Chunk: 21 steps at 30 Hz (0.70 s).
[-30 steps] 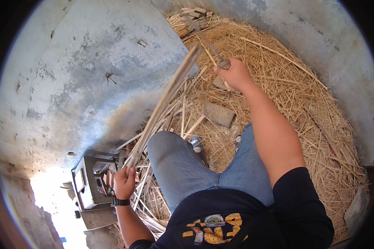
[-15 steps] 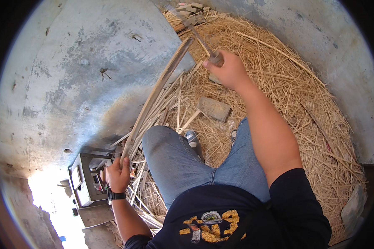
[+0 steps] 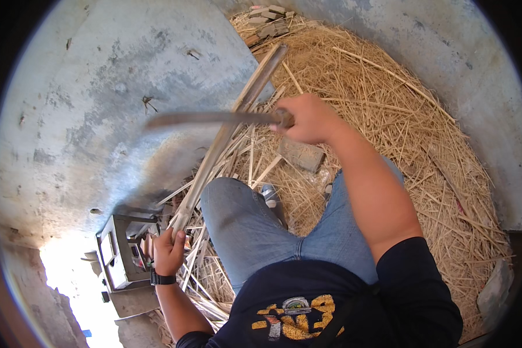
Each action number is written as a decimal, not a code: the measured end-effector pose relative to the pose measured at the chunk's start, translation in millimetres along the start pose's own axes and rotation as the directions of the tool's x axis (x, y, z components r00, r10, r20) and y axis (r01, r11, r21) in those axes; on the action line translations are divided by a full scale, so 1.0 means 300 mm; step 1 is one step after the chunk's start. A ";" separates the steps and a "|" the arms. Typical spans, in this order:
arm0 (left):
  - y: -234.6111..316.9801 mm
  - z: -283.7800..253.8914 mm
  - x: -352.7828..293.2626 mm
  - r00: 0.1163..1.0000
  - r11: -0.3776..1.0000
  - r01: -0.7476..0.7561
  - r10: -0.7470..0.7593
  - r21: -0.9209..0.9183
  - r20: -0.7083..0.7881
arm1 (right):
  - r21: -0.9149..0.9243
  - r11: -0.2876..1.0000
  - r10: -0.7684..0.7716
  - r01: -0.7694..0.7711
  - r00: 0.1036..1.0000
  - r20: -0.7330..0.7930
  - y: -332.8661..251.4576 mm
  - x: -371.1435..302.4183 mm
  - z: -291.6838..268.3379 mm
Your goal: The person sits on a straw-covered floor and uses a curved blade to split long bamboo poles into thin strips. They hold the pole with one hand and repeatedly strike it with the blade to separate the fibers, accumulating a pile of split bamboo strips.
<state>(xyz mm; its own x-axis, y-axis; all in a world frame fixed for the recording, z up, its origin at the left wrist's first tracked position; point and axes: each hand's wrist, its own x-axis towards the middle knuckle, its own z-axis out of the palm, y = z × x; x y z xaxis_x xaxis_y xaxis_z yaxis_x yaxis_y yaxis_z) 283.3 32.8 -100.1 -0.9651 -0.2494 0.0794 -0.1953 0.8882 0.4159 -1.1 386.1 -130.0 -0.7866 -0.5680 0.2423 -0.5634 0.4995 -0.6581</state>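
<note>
My left hand is wrapped round the near end of a long split bamboo strip, which slants up and away to the right past my left knee. Its hollow inner face shows along much of the length. In my right hand is a machete, gripped by its short handle. The blade, smeared by motion, points left and crosses over the upper part of the bamboo. Whether blade and bamboo touch, I cannot tell.
Straw-like bamboo shavings cover the floor, with a brick between my feet. Thin strips lie beside my left knee. A worn wall stands at left, a small box-like frame below it. Several bricks are stacked far off.
The machete has swung from pointing away to pointing left across the bamboo, and my right hand has come slightly nearer. The bamboo's far end has shifted to the right and turned.
</note>
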 end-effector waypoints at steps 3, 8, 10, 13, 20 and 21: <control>0.023 -0.008 -0.010 0.999 0.998 0.035 -0.034 -0.050 0.023 | 0.143 0.981 0.140 -0.132 0.989 -0.050 0.030 -0.006 -0.041; 0.021 -0.016 0.004 0.993 0.995 0.094 -0.093 -0.012 0.071 | 0.176 0.976 0.144 -0.132 0.988 -0.059 0.011 -0.005 -0.038; 0.040 -0.006 0.012 0.994 0.996 0.092 -0.090 -0.021 0.064 | 0.123 0.992 0.050 -0.041 0.997 -0.064 -0.003 -0.009 -0.015; 0.044 0.019 0.023 0.999 0.999 0.050 -0.050 0.008 0.016 | 0.000 0.998 -0.062 0.062 0.997 0.039 -0.027 -0.007 0.027; 0.069 0.022 0.028 1.000 0.997 0.007 -0.006 0.077 -0.021 | -0.084 0.966 -0.241 0.245 0.969 0.052 -0.054 -0.013 0.102; 0.060 0.019 0.025 1.000 0.994 -0.007 0.010 0.109 -0.026 | -0.075 0.967 -0.241 0.243 0.970 0.039 -0.041 -0.007 0.095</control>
<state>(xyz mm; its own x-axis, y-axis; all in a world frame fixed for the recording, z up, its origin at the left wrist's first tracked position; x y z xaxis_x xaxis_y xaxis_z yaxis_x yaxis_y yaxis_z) 271.4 49.2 -97.2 -0.9622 -0.2504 0.1074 -0.2061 0.9268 0.3140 14.7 362.5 -142.7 -0.6172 -0.6968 0.3653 -0.7550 0.3941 -0.5241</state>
